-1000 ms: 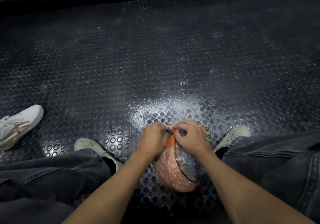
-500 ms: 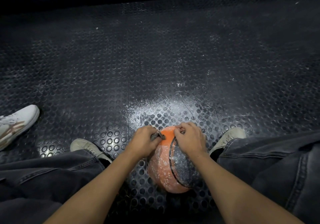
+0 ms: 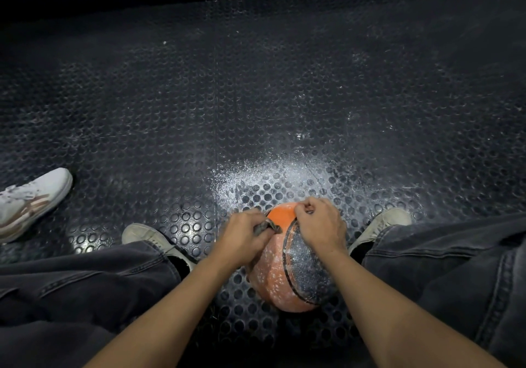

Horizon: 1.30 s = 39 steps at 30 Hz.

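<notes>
The basketball [image 3: 287, 276] sat on the studded floor [image 3: 256, 97] between the person's shoes, dusted white. The left hand [image 3: 242, 239] pinched a grey rag [image 3: 266, 227] against its upper side. The right hand [image 3: 320, 227] had its fingers curled tight on the ball's top, perhaps nipping a scrap, though that was too small to tell. The hands had drawn apart since a second ago, and more clean orange showed between them.
</notes>
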Tool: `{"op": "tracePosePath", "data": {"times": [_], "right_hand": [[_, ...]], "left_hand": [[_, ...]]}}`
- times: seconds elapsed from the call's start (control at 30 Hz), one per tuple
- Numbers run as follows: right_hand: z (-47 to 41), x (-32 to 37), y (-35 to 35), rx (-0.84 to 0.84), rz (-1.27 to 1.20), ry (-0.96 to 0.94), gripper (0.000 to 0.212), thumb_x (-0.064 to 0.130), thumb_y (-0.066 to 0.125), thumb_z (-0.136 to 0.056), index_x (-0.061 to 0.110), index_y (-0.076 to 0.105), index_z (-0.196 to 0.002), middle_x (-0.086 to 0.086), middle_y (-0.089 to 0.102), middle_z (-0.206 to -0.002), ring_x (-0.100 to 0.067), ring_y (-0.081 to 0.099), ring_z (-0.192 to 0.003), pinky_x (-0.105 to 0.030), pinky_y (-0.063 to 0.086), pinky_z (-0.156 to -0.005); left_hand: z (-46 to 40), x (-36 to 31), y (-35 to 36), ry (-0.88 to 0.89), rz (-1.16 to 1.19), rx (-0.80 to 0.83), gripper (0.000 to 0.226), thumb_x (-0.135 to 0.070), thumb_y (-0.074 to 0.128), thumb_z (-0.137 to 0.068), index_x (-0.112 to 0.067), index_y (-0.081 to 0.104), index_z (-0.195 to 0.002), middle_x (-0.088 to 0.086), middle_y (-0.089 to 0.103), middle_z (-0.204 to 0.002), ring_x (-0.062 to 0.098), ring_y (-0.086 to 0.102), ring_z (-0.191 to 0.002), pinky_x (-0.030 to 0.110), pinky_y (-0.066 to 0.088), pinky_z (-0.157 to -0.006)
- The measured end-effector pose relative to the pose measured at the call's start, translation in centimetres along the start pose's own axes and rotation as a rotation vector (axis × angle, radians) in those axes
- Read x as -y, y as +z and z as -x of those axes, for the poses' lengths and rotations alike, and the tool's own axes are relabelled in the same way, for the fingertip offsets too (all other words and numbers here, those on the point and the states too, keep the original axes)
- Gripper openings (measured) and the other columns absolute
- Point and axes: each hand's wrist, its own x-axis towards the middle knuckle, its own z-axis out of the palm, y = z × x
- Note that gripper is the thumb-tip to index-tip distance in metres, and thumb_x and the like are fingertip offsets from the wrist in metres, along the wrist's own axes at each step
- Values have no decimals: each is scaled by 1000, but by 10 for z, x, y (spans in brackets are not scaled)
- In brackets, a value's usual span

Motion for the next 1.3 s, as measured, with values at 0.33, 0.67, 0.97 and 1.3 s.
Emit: {"op": "tracePosePath", "data": {"times": [0.33,0.67,0.97,1.3], "right_hand": [[-2,-2,-4,-1,-12,2,19,44,51,-100,31,64,-103,6,59,-108,-15,56,-87,-42,54,-91],[1,3,-4,-16,81,-59,21,41,45,-102,26,58,-93,7,54,-94,-15,55,-90,-43,50,-93],[0,10,-3,28,96,-151,23,41,47,-101,26,64,-104,7,58,-102,-12,54,-93,-37,48,-92],[-1,15,-6,-279,214,-91,33,36,39,-101,19,67,-99,3,63,-98,-14,53,-85,-38,37,-94]], "left_hand": [[1,6,1,2,22,-13,19,-22,63,-91,-6,69,-84,-2,58,-82,5,50,-67,11,38,-59],[-8,-9,4,115,-49,-28,13,-20,60,-93,-16,71,-98,-10,57,-92,3,54,-79,14,42,-67],[-8,-7,-5,204,-134,39,13,-18,59,-92,-13,70,-96,-8,58,-93,8,57,-82,16,47,-73],[-11,-9,-2,218,-188,-5,13,-22,59,-93,-16,70,-93,-12,54,-91,3,53,-78,15,42,-70]]}}
